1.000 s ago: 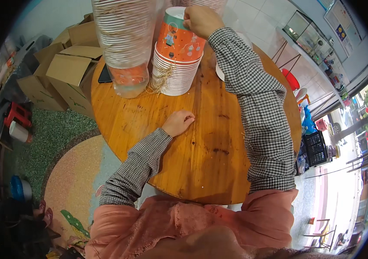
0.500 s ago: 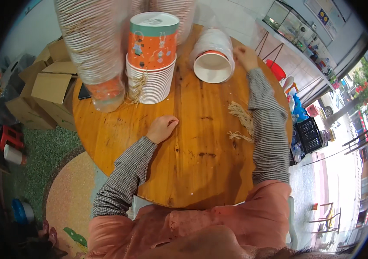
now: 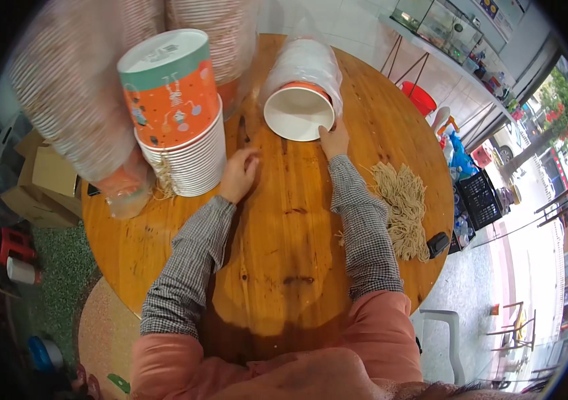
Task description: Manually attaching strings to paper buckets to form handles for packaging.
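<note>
A white-lined paper bucket [image 3: 299,115] lies on its side, its round mouth facing me, at the front of a stack in clear plastic wrap [image 3: 304,61]. My right hand [image 3: 336,139] grips the right edge of its rim, thumb at the mouth and the other fingers mostly hidden. Left of the mouth, my left hand [image 3: 238,175] hovers low over the table with fingers curled in, and nothing shows in them. Beside it stands an upside-down stack of paper buckets [image 3: 187,160], topped by an orange and green printed bucket [image 3: 170,100]. Strings hang at that stack's left side.
Tall plastic-wrapped stacks of buckets [image 3: 70,93] rise at the left of the round wooden table [image 3: 284,240]. A bundle of beige strings [image 3: 400,210] lies right of my right forearm, near a small black object [image 3: 438,245]. Cardboard boxes [image 3: 47,183] stand beyond the left edge.
My right hand has moved from beside the wrapped stack to the bucket's rim. My left hand has moved forward, closer to the lying bucket. The view has shifted, showing more of the strings.
</note>
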The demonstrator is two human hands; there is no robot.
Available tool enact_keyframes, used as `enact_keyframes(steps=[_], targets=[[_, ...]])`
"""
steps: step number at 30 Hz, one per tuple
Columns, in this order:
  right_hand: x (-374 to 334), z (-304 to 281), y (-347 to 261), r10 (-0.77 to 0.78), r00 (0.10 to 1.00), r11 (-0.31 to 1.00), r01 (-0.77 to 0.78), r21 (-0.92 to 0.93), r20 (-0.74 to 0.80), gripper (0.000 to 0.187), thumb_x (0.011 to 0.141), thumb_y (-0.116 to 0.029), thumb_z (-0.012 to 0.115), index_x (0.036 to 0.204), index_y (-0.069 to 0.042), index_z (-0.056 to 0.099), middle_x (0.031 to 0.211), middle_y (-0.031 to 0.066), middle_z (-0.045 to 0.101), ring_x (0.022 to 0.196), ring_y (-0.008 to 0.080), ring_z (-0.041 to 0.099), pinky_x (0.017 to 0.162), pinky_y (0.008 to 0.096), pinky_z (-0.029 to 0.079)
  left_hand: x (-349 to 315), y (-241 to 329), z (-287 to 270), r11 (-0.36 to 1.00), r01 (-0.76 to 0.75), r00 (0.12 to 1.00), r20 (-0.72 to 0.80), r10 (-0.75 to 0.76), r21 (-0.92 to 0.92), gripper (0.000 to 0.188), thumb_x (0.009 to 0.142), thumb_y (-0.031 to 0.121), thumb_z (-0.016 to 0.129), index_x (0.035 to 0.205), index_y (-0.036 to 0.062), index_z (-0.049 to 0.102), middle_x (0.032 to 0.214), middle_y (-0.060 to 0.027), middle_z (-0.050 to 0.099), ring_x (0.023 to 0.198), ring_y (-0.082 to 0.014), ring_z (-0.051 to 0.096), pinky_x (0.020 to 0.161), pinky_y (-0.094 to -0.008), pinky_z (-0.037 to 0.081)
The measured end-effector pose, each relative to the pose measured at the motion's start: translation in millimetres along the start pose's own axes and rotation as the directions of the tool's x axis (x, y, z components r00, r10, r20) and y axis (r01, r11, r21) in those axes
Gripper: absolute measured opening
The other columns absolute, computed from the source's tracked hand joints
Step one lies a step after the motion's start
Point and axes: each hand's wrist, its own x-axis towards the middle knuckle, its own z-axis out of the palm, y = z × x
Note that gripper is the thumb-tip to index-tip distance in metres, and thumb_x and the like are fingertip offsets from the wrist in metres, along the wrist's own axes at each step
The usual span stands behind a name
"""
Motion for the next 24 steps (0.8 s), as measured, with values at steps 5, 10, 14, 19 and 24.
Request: enact_keyframes(steps=[5,10,14,19,24], targets=[[-29.0,0.4,-36.1,0.13,0.972,0.974,-0.162,0.157,0.193,0.05,0.078,-0.009,0.057,0.125,-0.001,0.045,0.111,0.0241,0.062,0.094,0.0376,0.065,0.072,0.039,0.055,23.4,-26.3,14.3,0.995,0.079,0.989,-0.122,-0.086,-0.057,0.038,0.09,0.013,0.06,0.124,0.0002,0.052,0.102,-0.0144,0.061,0.089,-0.0245,0.061,0.08,-0.0318,0.049],[-35.9,-60.3,-67.3,-0.021,0.974,0.937,-0.058,0.343,0.224,0.046,0.08,-0.003,0.053,0.125,0.002,0.045,0.1,0.0173,0.063,0.064,0.0192,0.063,0.043,0.0278,0.049,17.4,-19.8,12.8,0.925,0.16,0.97,-0.12,-0.212,-0.344,0.038,0.096,0.018,0.053,0.13,0.0011,0.048,0.105,-0.0097,0.058,0.088,-0.0156,0.058,0.07,-0.0257,0.05],[-66.4,-130.4,-119.6,0.088,0.885,0.89,-0.276,0.363,0.458,0.039,0.084,-0.005,0.053,0.119,0.01,0.049,0.083,0.0123,0.065,0.048,0.0131,0.058,0.036,0.0228,0.043,-1.2,-0.9,3.7,0.866,0.224,0.947,-0.109,-0.302,-0.448,0.034,0.099,0.022,0.05,0.126,0.0003,0.052,0.097,-0.0052,0.058,0.077,-0.0096,0.055,0.063,-0.0218,0.048],[-115.5,-166.6,-140.6,0.113,0.764,0.911,-0.334,0.241,0.635,0.032,0.086,-0.012,0.059,0.111,0.008,0.056,0.072,0.0087,0.064,0.048,0.0118,0.058,0.037,0.0222,0.045,-40.0,7.7,-1.4,0.948,0.085,0.959,-0.235,-0.162,-0.305,0.032,0.099,0.024,0.048,0.115,-0.0026,0.06,0.1,-0.009,0.064,0.088,-0.0155,0.059,0.08,-0.0275,0.048],[-154.9,-162.4,-138.0,0.18,0.719,0.779,-0.521,0.349,0.672,0.032,0.09,-0.022,0.062,0.109,0.004,0.058,0.084,0.011,0.064,0.06,0.0157,0.065,0.048,0.0261,0.054,-77.5,20.5,-31.4,0.923,0.156,0.938,-0.242,-0.25,-0.351,0.034,0.1,0.026,0.047,0.115,-0.0022,0.061,0.102,-0.0093,0.065,0.082,-0.0129,0.058,0.075,-0.0244,0.047]])
